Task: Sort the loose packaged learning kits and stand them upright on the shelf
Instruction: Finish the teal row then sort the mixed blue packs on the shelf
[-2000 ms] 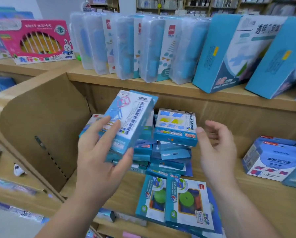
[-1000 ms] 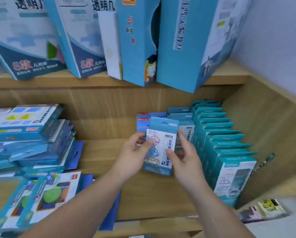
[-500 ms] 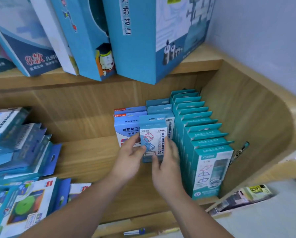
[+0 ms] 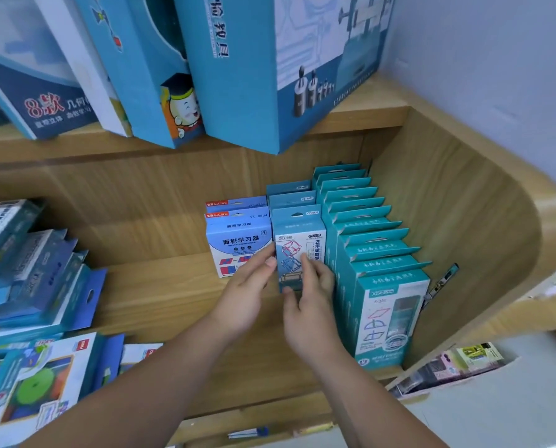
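2 hands on 1 kit [image 4: 297, 250]. Left hand [image 4: 247, 292] pinches its left edge, thumb on the front and fingers slipped in beside the blue-and-white boxes [image 4: 238, 244]. Right hand [image 4: 309, 305] holds the lower right part, fingers curled across the front, thumb low near the bottom edge.

Change: 1 s ago the kit hangs in the air in front of the shelf [image 4: 173, 295]. 0.5 s ago it is just short of its row. Now it stands at the front of the middle row, against 2 matching boxes, between the blue-and-white boxes on the left and the long teal row [image 4: 377, 270] on the right. Its base looks down on the board, though the hands hide that edge.

Meaning: this kit is about placed; letting go is what remains. The loose pile [image 4: 28, 270] at left is large, so most sorting is ahead.

Orientation: long axis vertical, hang tab up, printed front facing out toward the person, top leaning slightly back.
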`<state>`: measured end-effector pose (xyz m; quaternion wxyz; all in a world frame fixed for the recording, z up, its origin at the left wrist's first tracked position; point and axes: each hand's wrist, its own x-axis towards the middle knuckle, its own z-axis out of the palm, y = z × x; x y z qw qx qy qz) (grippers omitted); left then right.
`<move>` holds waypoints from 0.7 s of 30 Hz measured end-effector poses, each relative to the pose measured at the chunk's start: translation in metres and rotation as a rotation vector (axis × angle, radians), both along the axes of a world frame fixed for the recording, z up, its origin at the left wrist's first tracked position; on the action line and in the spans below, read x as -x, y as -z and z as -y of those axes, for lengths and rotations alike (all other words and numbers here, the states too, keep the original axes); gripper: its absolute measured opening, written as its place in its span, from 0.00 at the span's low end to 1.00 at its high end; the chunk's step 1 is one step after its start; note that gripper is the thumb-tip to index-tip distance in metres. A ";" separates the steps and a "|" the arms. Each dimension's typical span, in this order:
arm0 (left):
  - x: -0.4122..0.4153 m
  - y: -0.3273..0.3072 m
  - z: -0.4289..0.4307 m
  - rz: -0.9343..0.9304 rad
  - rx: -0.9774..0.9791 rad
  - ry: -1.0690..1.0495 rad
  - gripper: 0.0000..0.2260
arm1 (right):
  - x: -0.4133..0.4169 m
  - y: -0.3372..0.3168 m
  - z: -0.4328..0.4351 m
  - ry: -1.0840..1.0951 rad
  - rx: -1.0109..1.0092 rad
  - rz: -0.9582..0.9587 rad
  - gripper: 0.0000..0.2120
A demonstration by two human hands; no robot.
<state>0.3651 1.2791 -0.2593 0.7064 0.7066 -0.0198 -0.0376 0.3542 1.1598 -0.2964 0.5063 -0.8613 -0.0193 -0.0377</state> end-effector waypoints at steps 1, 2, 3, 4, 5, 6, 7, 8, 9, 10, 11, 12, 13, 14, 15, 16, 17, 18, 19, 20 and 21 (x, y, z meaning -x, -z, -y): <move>0.001 -0.001 0.000 0.002 -0.001 0.000 0.15 | 0.000 -0.001 0.001 -0.001 -0.008 0.000 0.29; 0.002 -0.002 0.000 0.003 -0.013 0.000 0.15 | 0.000 -0.001 0.002 0.002 -0.020 0.002 0.29; 0.004 -0.001 -0.001 0.000 -0.037 -0.008 0.14 | 0.001 -0.002 0.002 0.008 -0.032 0.006 0.28; 0.007 -0.001 -0.003 -0.003 -0.071 -0.029 0.13 | 0.001 -0.003 0.003 0.012 -0.044 0.013 0.27; 0.010 0.000 -0.007 -0.001 -0.120 -0.061 0.12 | 0.002 -0.003 0.002 0.012 -0.054 0.027 0.26; 0.015 0.001 -0.012 0.005 -0.168 -0.094 0.12 | 0.003 -0.003 0.001 0.008 -0.059 0.043 0.25; 0.021 0.002 -0.019 0.015 -0.206 -0.125 0.11 | 0.005 -0.003 -0.002 0.001 -0.064 0.056 0.23; 0.029 0.002 -0.028 0.035 -0.237 -0.151 0.10 | 0.007 -0.003 -0.007 -0.011 -0.071 0.061 0.21; 0.038 0.001 -0.038 0.062 -0.271 -0.175 0.10 | 0.008 -0.002 -0.013 -0.029 -0.082 0.053 0.19; 0.048 0.000 -0.050 0.090 -0.306 -0.198 0.10 | 0.010 -0.001 -0.021 -0.060 -0.097 0.033 0.17; 0.059 -0.001 -0.064 0.111 -0.339 -0.224 0.10 | 0.012 0.001 -0.031 -0.103 -0.111 0.014 0.15; 0.070 -0.001 -0.080 0.125 -0.372 -0.253 0.10 | 0.014 0.005 -0.041 -0.149 -0.119 0.002 0.14; 0.082 -0.002 -0.097 0.135 -0.414 -0.289 0.10 | 0.015 0.008 -0.053 -0.194 -0.124 -0.005 0.13; 0.093 -0.003 -0.114 0.141 -0.468 -0.336 0.09 | 0.016 0.011 -0.064 -0.234 -0.132 -0.015 0.12; 0.103 -0.003 -0.132 0.135 -0.530 -0.392 0.09 | 0.017 0.013 -0.077 -0.268 -0.139 -0.035 0.12; 0.114 -0.003 -0.151 0.128 -0.593 -0.449 0.09 | 0.018 0.014 -0.089 -0.296 -0.138 -0.062 0.12; 0.124 -0.003 -0.168 0.121 -0.656 -0.497 0.09 | 0.019 0.015 -0.102 -0.325 -0.121 -0.091 0.12; 0.135 -0.002 -0.183 0.117 -0.713 -0.538 0.09 | 0.021 0.017 -0.115 -0.361 -0.089 -0.118 0.13; 0.145 -0.003 -0.198 0.107 -0.774 -0.577 0.08 | 0.023 0.017 -0.127 -0.406 -0.052 -0.142 0.14; 0.155 -0.002 -0.211 0.093 -0.836 -0.606 0.08 | 0.025 0.017 -0.139 -0.453 -0.014 -0.167 0.17; 0.164 -0.001 -0.223 0.067 -0.904 -0.626 0.12 | 0.029 0.016 -0.151 -0.502 0.038 -0.183 0.21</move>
